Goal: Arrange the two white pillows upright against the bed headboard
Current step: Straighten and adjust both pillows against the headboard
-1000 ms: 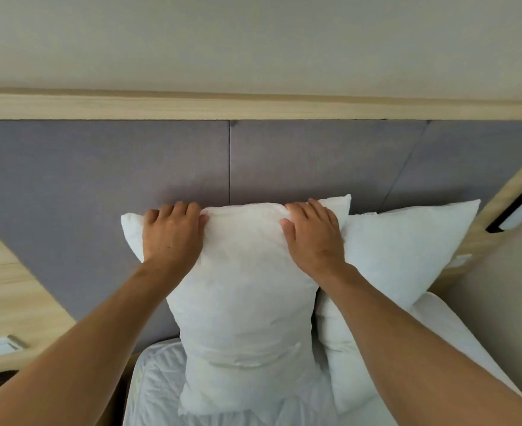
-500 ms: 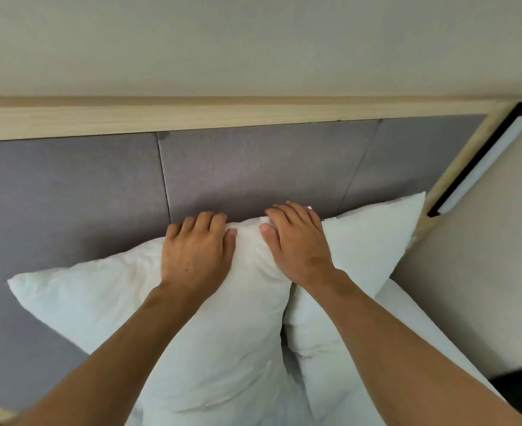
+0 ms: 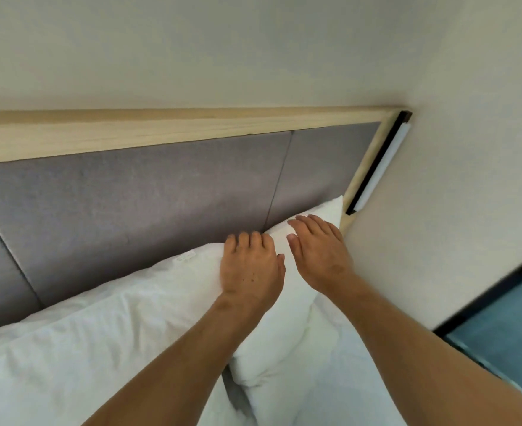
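Observation:
Two white pillows lean against the grey padded headboard (image 3: 146, 210). The left pillow (image 3: 100, 348) fills the lower left, its top edge slanting up to the right. The right pillow (image 3: 284, 327) stands beside it, its upper corner close to the wooden frame post. My left hand (image 3: 250, 269) sits at the left pillow's upper right corner where the two pillows meet, with fingers curled over the top edge and the thumb on the front. My right hand (image 3: 318, 250) lies flat on the right pillow's top edge with fingers apart.
A pale wooden rail (image 3: 161, 130) caps the headboard. A white light strip (image 3: 379, 167) in a dark mount runs down the right frame post. A cream side wall (image 3: 438, 210) stands close on the right, with white bedding (image 3: 346, 379) below and a teal surface (image 3: 505, 333) beyond.
The view has swung to the right. My right hand has left the left pillow and now lies on the right pillow. My left hand has slid to the left pillow's right corner.

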